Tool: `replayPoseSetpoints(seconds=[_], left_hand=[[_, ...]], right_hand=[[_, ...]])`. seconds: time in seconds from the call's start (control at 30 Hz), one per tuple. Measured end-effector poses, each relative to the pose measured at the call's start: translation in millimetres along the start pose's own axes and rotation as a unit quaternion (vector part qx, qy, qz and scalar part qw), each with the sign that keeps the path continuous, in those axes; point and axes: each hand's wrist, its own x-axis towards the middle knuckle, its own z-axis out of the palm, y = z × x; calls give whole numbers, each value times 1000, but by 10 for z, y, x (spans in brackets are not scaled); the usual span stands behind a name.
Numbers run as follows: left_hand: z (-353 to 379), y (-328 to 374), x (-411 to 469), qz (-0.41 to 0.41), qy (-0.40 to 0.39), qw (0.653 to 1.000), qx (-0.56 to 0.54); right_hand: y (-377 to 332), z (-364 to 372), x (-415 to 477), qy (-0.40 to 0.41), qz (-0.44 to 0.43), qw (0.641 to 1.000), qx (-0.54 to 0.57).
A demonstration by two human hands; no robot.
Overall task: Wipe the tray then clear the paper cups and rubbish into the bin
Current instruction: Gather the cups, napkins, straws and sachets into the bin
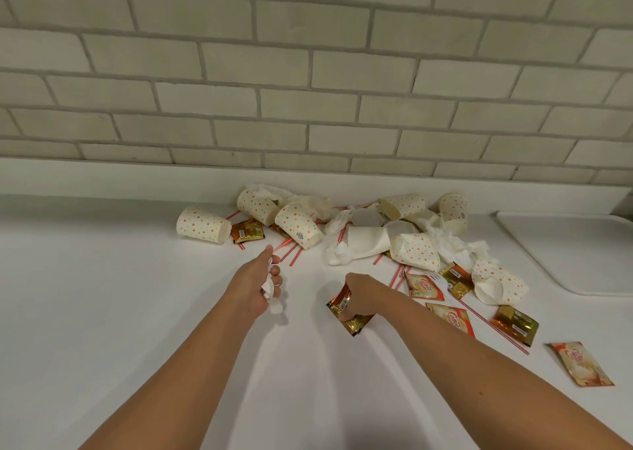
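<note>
The paper cups (pixel 203 225) are white with little orange dots. They lie tipped over in a messy heap in the middle of the frame, at the back of the white counter (pixel 102 295), close to the brick wall (pixel 308 72). Some are squashed flat. One cup lies on its side by itself at the left end of the heap.

Mixed in with the cups are crumpled white napkins (pixel 445 240), thin red and white straws (pixel 291 252), and orange creamer packets (pixel 582 364) that spread out to the lower right.

The tray (pixel 561 254) is plain white with round corners. It sits flat on the counter at the right edge of the frame, just beside the heap.

The left hand (pixel 257 283) is in the middle of the frame, with its fingers curled round a scrunched white tissue (pixel 275 307). The right hand (pixel 364 295) is near it, a little to the right, gripping some shiny gold and brown packets (pixel 349 316) just above the counter.
</note>
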Motion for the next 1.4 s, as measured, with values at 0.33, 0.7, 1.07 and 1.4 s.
replayPoseSetpoints(seconds=[0.33, 0.7, 1.07, 1.4], left_hand=[[48, -158, -155, -17, -42, 997, 61], [780, -722, -573, -21, -171, 976, 133], [2073, -1557, -1366, -34, -259, 943, 208], [3152, -2723, -2296, -74, -352, 894, 268]], right_hand=[[80, 142, -449, 54, 12, 984, 170], [821, 78, -1496, 46, 89, 961, 257], [2205, 212, -2795, 8, 180, 946, 270], [3647, 1216, -3678, -31, 319, 896, 309]])
